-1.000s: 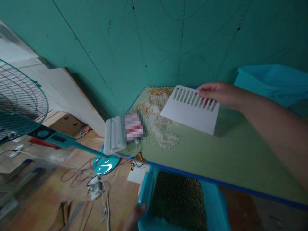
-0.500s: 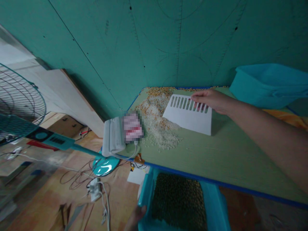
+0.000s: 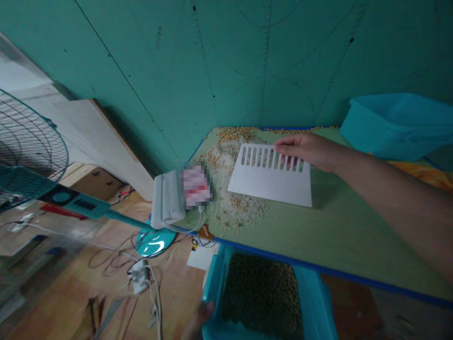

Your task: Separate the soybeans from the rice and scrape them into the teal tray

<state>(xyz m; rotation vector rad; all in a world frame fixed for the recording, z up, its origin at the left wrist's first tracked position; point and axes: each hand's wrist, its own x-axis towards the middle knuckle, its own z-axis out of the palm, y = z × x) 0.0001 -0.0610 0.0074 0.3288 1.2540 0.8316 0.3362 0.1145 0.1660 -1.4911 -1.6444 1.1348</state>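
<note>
My right hand point(image 3: 300, 150) grips the slotted top edge of a white plastic scraper point(image 3: 272, 184), fingers passing through its slots. The scraper leans over a spread pile of pale grains like rice point(image 3: 226, 182), mixed with yellow beans point(image 3: 236, 134) that lie thickest along the wall. Low in the view, my left hand point(image 3: 201, 317) is closed on the left rim of a blue plastic bin point(image 3: 320, 302), thumb on top. Dark green and tan beans point(image 3: 262, 297) fill that bin. The rest of my left hand is hidden below the rim or cut off by the frame.
On the table point(image 3: 339, 226), a white stand point(image 3: 168, 198) holds a blurred-out screen at the left corner. A blue fabric bin point(image 3: 392, 127) and orange cloth point(image 3: 421, 174) sit right. A fan point(image 3: 85, 205), power strip point(image 3: 139, 276) and cables are left of the table.
My right hand has drawn the scraper slightly left and toward me over the grain pile. Yellow beans now show near the pile's front. My left hand stays at the bin's rim.
</note>
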